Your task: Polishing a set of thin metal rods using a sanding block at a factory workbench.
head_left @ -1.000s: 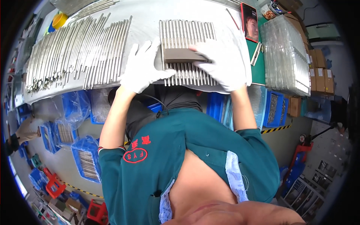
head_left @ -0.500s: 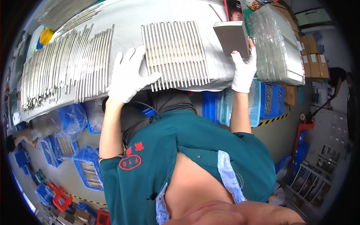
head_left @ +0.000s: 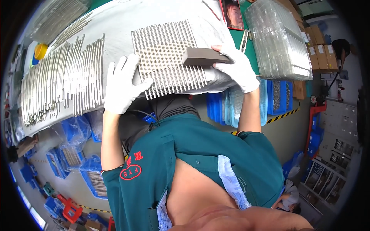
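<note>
One grey block (head_left: 202, 57) juts from right hand (head_left: 239, 69), fingers clasping it; left hand (head_left: 122, 86) splayed

On the white cloth-covered surface (head_left: 118, 42), a group of long silver metal rods (head_left: 63, 79) lies at left; a straight row of slim silver metal rods (head_left: 165, 57) lies in the middle; the white-gloved left hand (head_left: 125, 82) is between them; the grey-brown rectangular block (head_left: 202, 57) is in the white-gloved right hand (head_left: 239, 68), over the row's right part; behind this hand is the red-edged rectangular phone (head_left: 233, 14); right of the phone stands the clear plastic tray stack (head_left: 277, 42).
</note>
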{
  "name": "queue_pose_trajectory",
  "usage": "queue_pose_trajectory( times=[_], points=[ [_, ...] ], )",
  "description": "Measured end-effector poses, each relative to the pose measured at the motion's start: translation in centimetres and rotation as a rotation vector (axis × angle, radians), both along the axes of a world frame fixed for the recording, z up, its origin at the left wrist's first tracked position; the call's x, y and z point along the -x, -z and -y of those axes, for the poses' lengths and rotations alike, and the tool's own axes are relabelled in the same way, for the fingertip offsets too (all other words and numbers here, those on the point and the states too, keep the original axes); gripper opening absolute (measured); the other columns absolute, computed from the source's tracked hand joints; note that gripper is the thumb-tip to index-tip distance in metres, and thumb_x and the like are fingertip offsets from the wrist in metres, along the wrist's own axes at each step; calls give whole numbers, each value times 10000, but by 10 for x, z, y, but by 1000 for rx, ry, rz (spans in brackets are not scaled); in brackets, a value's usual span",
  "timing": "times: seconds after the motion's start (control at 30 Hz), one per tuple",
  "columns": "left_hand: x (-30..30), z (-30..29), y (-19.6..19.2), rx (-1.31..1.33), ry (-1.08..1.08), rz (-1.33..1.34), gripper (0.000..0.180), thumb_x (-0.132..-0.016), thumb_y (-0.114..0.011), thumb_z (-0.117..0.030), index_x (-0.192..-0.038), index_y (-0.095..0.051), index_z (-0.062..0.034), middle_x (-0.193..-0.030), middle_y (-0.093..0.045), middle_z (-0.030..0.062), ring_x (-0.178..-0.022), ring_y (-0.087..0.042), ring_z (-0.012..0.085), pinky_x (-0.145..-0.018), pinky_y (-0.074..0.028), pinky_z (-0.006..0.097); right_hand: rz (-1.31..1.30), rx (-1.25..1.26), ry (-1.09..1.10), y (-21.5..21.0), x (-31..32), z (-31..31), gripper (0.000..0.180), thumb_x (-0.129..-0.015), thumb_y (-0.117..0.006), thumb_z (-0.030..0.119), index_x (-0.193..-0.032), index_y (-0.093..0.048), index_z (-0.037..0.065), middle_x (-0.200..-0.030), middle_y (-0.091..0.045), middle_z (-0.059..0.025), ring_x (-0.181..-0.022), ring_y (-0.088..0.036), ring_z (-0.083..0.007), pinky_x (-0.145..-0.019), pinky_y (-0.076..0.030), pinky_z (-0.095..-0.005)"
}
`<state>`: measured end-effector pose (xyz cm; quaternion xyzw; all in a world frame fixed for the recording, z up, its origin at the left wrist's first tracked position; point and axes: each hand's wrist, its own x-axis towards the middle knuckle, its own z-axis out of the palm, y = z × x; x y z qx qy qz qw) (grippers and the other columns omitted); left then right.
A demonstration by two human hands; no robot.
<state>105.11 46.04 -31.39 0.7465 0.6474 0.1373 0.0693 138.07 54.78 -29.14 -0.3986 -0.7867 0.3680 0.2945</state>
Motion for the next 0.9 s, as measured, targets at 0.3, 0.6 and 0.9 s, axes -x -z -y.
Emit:
queue_pose_trajectory(
  times=[0.3,0.6,0.9],
  points=[
    [5,1,11,-133,51,-10,717,-791,-680,-484,-1311,-506,-21,-1297,-547,176,-1230,-460,357,-1101,-255,512,60,-262,-128,-11,62,4,422,-793,-695,192,-1204,-651,109,-1109,-678,-70,-1088,-584,-285,-972,-435,-372],
    [3,2,5,-131,44,-18,703,-800,-670,-489,-1309,-508,-32,-1304,-542,177,-1228,-460,354,-1096,-260,509,66,-186,-187,-8,52,5,425,-771,-710,92,-1192,-657,76,-1200,-641,-105,-1090,-599,-237,-989,-444,-341],
    [-2,1,1,-52,14,8,711,-809,-667,-492,-1323,-511,-28,-1344,-518,196,-1252,-456,360,-1120,-238,503,-470,103,367,0,33,8,595,-802,-734,51,-1353,-511,43,-1283,-570,-89,-1043,-584,-132,-870,-486,-259]
  ],
)
